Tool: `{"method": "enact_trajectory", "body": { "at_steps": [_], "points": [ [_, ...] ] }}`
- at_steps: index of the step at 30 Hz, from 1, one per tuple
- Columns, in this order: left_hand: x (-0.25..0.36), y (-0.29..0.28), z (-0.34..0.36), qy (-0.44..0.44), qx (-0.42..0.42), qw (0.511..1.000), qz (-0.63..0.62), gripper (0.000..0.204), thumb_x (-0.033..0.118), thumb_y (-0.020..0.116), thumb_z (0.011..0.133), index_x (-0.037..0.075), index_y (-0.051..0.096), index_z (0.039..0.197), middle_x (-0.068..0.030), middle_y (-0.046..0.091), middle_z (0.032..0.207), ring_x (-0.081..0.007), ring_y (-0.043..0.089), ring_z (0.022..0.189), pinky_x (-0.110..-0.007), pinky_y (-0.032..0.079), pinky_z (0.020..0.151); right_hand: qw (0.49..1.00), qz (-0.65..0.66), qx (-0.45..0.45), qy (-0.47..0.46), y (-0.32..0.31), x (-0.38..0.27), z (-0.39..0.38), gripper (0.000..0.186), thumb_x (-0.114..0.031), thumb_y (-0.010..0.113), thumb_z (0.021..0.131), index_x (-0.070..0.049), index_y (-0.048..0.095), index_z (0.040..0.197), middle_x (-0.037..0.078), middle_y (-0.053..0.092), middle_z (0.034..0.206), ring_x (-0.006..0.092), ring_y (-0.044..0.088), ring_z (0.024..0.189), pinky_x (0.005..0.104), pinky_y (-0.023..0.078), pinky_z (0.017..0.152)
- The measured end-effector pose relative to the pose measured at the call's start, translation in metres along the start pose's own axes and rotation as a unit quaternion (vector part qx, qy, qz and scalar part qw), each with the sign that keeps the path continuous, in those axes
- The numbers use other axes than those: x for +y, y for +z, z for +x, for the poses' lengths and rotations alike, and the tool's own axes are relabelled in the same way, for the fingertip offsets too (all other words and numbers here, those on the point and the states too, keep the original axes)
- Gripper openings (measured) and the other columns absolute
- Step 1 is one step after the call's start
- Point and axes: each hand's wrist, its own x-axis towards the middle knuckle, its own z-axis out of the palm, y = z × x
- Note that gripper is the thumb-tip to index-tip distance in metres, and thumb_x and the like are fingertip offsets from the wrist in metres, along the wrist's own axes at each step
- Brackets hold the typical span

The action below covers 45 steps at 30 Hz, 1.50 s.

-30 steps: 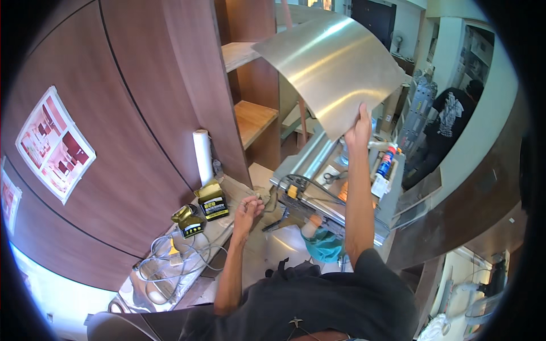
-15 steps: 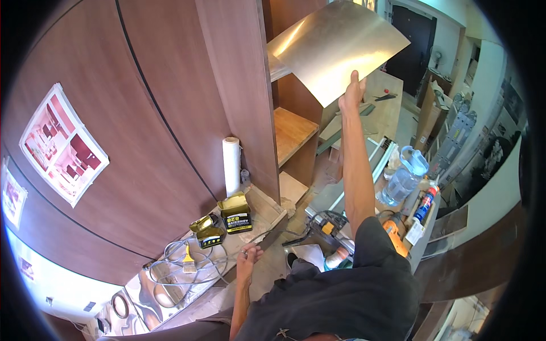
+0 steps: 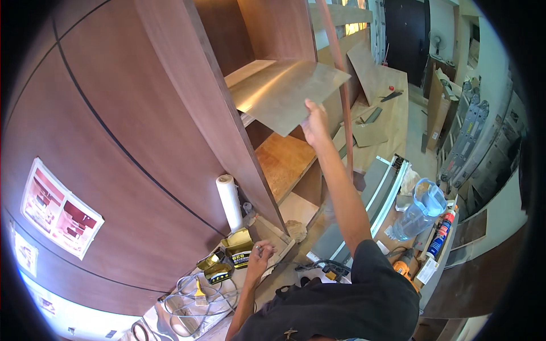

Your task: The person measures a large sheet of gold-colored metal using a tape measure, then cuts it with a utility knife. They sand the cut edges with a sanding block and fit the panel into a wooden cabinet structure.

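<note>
A thin, shiny metallic sheet [image 3: 278,91], slightly bowed, lies level with a shelf opening in the brown cabinet [image 3: 199,85]. My right hand [image 3: 314,123] grips its near right edge, thumb on top, with the arm stretched forward. Lower down, my left hand [image 3: 260,260] is closed with its fingers curled together; whatever may be between them is too small to make out. Just left of it stands an opened black and yellow adhesive tin [image 3: 239,250]. A second, smaller tin [image 3: 215,270] sits beside that one, and a yellow-handled paintbrush [image 3: 200,292] rests among looped cables.
A white roll [image 3: 229,202] stands upright against the cabinet. On my right are a blue water jug [image 3: 418,213], a sealant tube [image 3: 442,233] and an orange power drill [image 3: 404,264]. A reddish-brown upright strip [image 3: 343,96] rises beside the sheet. Farther off are folded ladders [image 3: 466,136].
My right hand has brought the sheet lower and to the left, to the cabinet's shelf opening. The view has shifted. My left hand stays closed near the tins.
</note>
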Motion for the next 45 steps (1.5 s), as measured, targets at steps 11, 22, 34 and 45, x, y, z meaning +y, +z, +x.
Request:
{"method": "enact_trajectory", "body": {
  "at_steps": [11, 22, 34, 45],
  "points": [
    [-0.015, -0.008, 0.016, 0.003, -0.022, 0.999, 0.031, 0.036, 0.018, 0.055, 0.100, -0.002, 0.047, 0.128, -0.0147, 0.062, 0.114, -0.0205, 0.064, 0.100, -0.032, 0.050, 0.089, 0.761, -0.602, 0.079, -0.229, -0.022, 0.010, 0.069, 0.052, -0.045, 0.042, 0.100, 0.001, 0.065, 0.092, 0.018, 0.067, 0.080, 0.0316, 0.067, 0.077, 0.0437, 0.053, 0.072],
    [-0.003, -0.053, 0.047, 0.072, 0.049, 0.993, 0.083, 0.032, 0.015, 0.055, 0.099, -0.003, 0.051, 0.125, -0.0143, 0.066, 0.111, -0.0180, 0.064, 0.097, -0.031, 0.050, 0.085, 0.661, -0.610, -0.173, -0.401, 0.018, 0.050, 0.114, 0.052, -0.037, 0.028, 0.103, -0.015, 0.076, 0.101, 0.008, 0.072, 0.102, 0.0325, 0.061, 0.105, 0.0536, 0.019, 0.113],
    [0.309, 0.053, 0.156, 0.478, -0.042, 0.723, 0.497, 0.026, 0.013, 0.061, 0.091, 0.007, 0.060, 0.116, -0.0163, 0.063, 0.106, -0.0345, 0.064, 0.094, -0.043, 0.052, 0.082, 0.568, -0.716, -0.394, -0.104, 0.038, 0.034, 0.194, 0.063, -0.062, 0.040, 0.092, -0.017, 0.061, 0.130, 0.016, 0.063, 0.124, 0.0349, 0.057, 0.118, 0.0462, 0.041, 0.103],
    [0.312, 0.080, 0.243, 0.430, 0.137, 0.528, 0.719, 0.056, 0.025, 0.066, 0.087, 0.003, 0.044, 0.134, -0.0183, 0.052, 0.129, -0.0322, 0.049, 0.125, -0.045, 0.039, 0.106, 0.421, -0.836, -0.352, 0.027, 0.082, 0.088, 0.248, 0.083, -0.075, 0.030, 0.089, -0.022, 0.028, 0.152, 0.006, 0.020, 0.160, 0.0253, 0.014, 0.148, 0.0482, 0.015, 0.120]
  ]
}}
